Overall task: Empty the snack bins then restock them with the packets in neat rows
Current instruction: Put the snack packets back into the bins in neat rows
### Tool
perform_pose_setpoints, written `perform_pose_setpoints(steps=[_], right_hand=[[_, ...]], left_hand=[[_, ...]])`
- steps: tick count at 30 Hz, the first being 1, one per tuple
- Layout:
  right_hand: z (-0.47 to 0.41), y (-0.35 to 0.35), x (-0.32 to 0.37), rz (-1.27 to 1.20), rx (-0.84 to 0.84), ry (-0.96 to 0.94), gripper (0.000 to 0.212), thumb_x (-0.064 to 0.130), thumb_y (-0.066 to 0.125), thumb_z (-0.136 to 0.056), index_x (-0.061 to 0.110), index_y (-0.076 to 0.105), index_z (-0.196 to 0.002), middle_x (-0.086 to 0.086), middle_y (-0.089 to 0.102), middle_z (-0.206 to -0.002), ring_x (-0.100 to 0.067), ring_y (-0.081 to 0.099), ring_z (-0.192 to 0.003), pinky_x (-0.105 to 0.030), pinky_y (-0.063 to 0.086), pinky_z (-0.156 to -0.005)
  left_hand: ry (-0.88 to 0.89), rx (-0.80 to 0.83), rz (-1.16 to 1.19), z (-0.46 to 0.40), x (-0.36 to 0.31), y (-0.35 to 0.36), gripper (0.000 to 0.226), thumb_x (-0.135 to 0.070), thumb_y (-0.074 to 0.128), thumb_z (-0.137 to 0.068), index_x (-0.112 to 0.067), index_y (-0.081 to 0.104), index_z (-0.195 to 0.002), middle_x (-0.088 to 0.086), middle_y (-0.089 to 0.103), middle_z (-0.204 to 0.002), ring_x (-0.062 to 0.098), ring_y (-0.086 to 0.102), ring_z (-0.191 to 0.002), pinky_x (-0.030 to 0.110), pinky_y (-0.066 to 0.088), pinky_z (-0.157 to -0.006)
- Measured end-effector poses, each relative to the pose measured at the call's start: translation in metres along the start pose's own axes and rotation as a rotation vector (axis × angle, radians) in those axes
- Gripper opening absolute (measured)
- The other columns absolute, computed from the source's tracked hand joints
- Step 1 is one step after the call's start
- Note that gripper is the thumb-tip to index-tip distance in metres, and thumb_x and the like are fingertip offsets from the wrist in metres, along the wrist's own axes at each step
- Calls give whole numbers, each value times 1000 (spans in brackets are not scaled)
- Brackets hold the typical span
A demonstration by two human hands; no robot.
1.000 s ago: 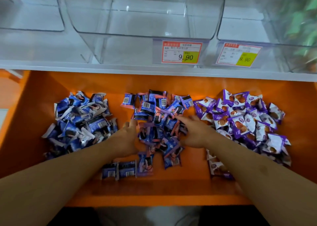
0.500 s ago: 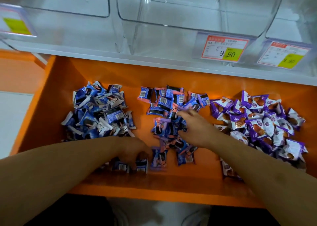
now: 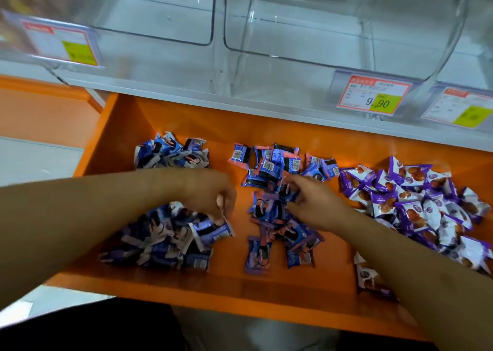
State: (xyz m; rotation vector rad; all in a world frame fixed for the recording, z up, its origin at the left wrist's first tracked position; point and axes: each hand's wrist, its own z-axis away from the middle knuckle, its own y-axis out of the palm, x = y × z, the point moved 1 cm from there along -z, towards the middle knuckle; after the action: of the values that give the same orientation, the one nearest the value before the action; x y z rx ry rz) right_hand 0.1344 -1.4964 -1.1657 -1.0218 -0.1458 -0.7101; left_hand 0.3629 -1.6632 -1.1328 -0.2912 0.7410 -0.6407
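Three heaps of snack packets lie on the orange shelf (image 3: 186, 284): blue-and-white packets (image 3: 160, 238) on the left, blue-and-pink packets (image 3: 274, 164) in the middle, purple-and-white packets (image 3: 416, 198) on the right. My left hand (image 3: 213, 198) hovers at the right edge of the left heap, fingers curled down, pinching a blue packet (image 3: 210, 230). My right hand (image 3: 314, 204) rests on the middle heap with its fingers spread over the packets. Above the shelf stand clear plastic bins, the left one (image 3: 160, 17) and the middle one (image 3: 346, 30), with nothing in them.
Price tags hang on the bin fronts: one reading 9.90 (image 3: 373, 98), a blurred one at the left (image 3: 61, 44), another at the far right (image 3: 464, 110). A white ledge (image 3: 186, 84) runs under the bins. Some purple packets (image 3: 368, 276) lie near the shelf's front edge.
My left hand has moved from the loose packets at the front of the middle heap over to the left heap, a blue packet in its fingers. The view has swung left. My right hand stays put.
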Motion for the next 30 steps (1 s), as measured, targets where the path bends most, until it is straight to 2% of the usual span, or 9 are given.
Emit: perform_pose_setpoints(steps=[4,6,9,13,16,19,22,25,30], right_hand=[[1,-13,-3,-50,-37,45,64,17,67,-96,33,43,-154,1,54,-139,-16,62,-108,-33,57,-83],[7,-20,-8,-58,-69,56,61,12,67,-95,33,47,-150,2,55,-131,-13,60,-101,-28,53,-74],[16,-29,-22,-53,-137,119,54,8,66,-92,29,56,-141,-2,57,-132,-22,62,-107,-33,52,-76],[17,-32,-37,-52,-197,226,51,6,67,-87,24,61,-134,-7,62,-135,-29,62,-118,-45,59,-91],[9,-30,-45,-54,-193,237,59,10,68,-90,24,55,-145,-7,55,-145,-30,57,-129,-43,56,-100],[-7,-30,-51,-66,-198,192,74,6,64,-92,27,41,-159,-4,40,-162,-31,46,-144,-43,48,-112],[-27,-28,-54,35,-111,150,93,-8,58,-86,35,31,-163,5,24,-171,-32,29,-153,-43,43,-116],[-43,-21,-56,178,-28,150,99,-8,60,-86,40,25,-164,5,18,-172,-40,17,-155,-51,31,-123],[-46,-18,-59,337,-132,147,70,8,72,-85,34,52,-147,-5,36,-152,-33,33,-135,-47,43,-111]], left_hand=[[-143,-99,-119,41,30,-43,15,-26,84,-85,-36,74,-91,-17,74,-95,-3,67,-84,24,56,-79],[-235,-160,-308,47,46,-43,25,-33,83,-84,-38,70,-104,-15,69,-111,4,65,-99,30,56,-88],[-237,-313,-417,39,39,-31,37,-35,77,-87,-33,66,-122,-5,63,-120,14,60,-112,32,54,-95],[-62,-405,-334,3,-5,-15,23,-29,71,-92,-29,62,-113,-7,60,-115,15,58,-111,25,46,-85],[-45,-403,-183,-37,-27,-2,49,-30,75,-91,-32,55,-136,-7,58,-134,12,57,-115,28,50,-91],[-1,-404,-110,-73,-37,16,59,-36,78,-91,-28,52,-143,-3,56,-144,16,57,-124,31,51,-97],[-62,-367,-86,-95,-34,29,62,-37,80,-88,-26,52,-143,0,60,-140,20,60,-119,31,51,-86],[-62,-382,-149,-106,-29,35,58,-40,80,-88,-22,54,-137,4,66,-128,22,64,-111,32,54,-81],[-78,-343,-156,-111,-23,42,36,-43,78,-89,-24,70,-119,-1,68,-116,18,62,-106,28,49,-79]])
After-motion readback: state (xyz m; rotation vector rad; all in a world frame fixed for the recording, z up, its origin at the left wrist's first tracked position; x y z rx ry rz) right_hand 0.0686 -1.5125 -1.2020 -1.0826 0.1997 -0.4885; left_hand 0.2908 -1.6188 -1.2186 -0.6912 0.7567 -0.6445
